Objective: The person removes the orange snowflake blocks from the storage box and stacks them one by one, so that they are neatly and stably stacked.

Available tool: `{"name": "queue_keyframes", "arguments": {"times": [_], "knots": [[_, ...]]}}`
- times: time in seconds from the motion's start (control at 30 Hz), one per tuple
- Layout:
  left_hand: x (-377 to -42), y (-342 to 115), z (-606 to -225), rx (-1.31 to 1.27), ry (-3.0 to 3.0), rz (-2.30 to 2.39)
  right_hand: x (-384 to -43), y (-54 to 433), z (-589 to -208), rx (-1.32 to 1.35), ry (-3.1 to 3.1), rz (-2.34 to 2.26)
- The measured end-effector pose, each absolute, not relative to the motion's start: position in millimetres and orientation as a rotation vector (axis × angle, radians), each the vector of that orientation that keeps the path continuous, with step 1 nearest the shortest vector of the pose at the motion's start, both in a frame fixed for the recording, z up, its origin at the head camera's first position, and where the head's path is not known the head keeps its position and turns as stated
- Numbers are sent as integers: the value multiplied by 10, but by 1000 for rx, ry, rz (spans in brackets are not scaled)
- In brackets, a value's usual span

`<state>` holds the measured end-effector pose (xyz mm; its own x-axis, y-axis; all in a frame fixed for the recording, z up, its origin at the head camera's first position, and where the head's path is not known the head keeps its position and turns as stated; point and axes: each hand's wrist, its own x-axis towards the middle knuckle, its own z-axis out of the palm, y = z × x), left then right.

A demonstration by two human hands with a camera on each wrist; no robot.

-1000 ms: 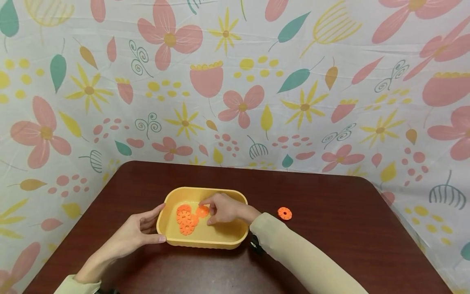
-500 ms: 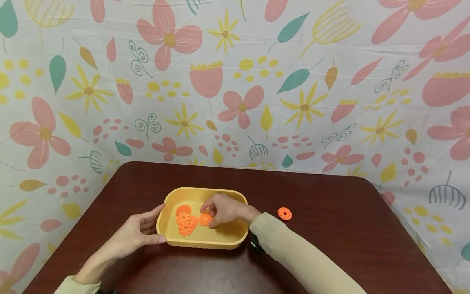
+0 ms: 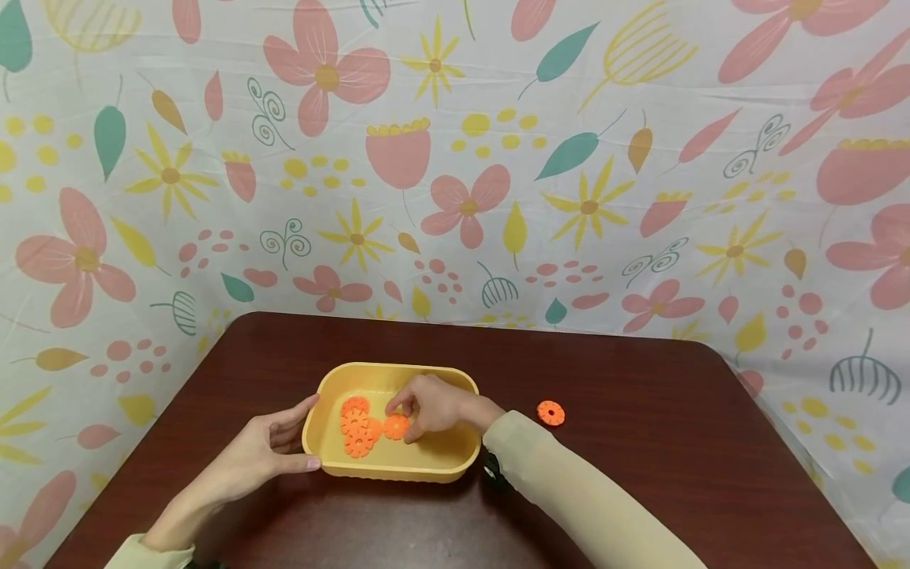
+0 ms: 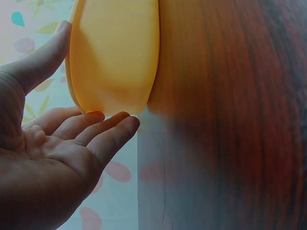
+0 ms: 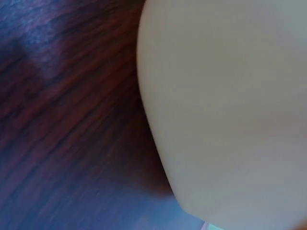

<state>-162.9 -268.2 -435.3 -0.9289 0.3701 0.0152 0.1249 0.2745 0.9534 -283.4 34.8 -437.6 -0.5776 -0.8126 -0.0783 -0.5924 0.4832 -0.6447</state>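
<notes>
A yellow plastic tub stands on the dark wooden table. At its left end, my left hand holds it between thumb and fingers; the left wrist view shows the fingertips right at the tub's rounded end. My right hand reaches inside over the right half, pinching an orange notched disc between thumb and index finger. Several more orange discs lie overlapping in the tub's left half. In the right wrist view neither the hand nor the discs show.
One orange disc with a dark centre hole lies on the table to the right of the tub. Behind the table hangs a flower-patterned cloth. A pale blurred surface fills most of the right wrist view.
My right hand's disc has come slightly nearer to me within the tub, and my thumb and index finger have shifted with it. The left hand and tub have stayed put.
</notes>
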Motion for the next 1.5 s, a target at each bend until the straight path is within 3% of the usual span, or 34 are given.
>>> {"name": "queue_keyframes", "arguments": {"times": [0.43, 0.8, 1.5], "knots": [[-1630, -2685, -4342, 451, 2350, 1689, -2831, 365, -4366, -1271, 2362, -746], [-1633, -2680, -4337, 453, 2338, 1695, -2806, 396, -4297, -1131, 2338, -879], [-1629, -2689, -4349, 439, 2350, 1686, -2854, 367, -4381, -1292, 2260, -816]]}}
